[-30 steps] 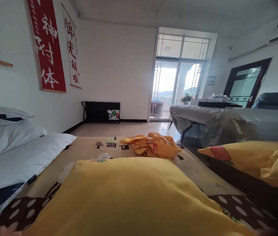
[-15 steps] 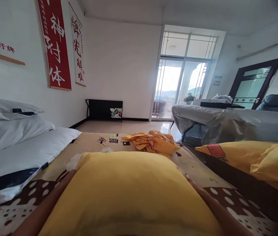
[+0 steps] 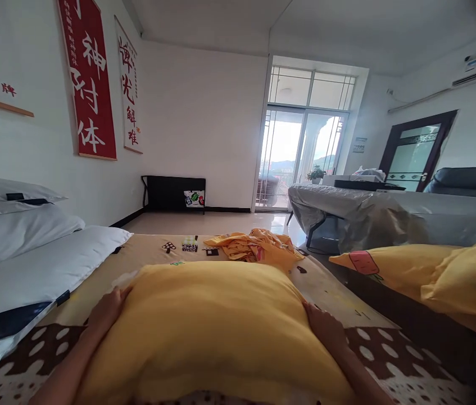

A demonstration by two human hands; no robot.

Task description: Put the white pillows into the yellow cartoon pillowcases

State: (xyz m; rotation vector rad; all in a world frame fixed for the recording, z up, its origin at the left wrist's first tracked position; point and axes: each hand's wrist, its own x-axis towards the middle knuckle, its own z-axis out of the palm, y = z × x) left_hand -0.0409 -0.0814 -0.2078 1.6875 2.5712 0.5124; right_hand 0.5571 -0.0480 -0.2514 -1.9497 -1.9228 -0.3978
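A plump yellow pillow [image 3: 212, 326] fills the near middle of the view, lying over a patterned bed sheet [image 3: 326, 292]. At its left edge, my left hand [image 3: 109, 306] grips the side, the fingertips partly tucked behind the fabric. My right hand [image 3: 325, 325] holds the opposite side, its fingers closed on the cloth near the far right corner. Just beyond the pillow lies a crumpled orange cloth [image 3: 258, 246].
White pillows [image 3: 44, 270] with dark blue trim are stacked at the left. More yellow pillows [image 3: 406, 267] lie at the right, beside a plastic-covered table [image 3: 347, 211]. A black folded panel [image 3: 174, 193] leans against the far wall, left of a glass sliding door [image 3: 284, 152].
The pillow has come lower and flatter, and both hands at its sides now show more clearly. The camera view has tilted and shifted slightly.
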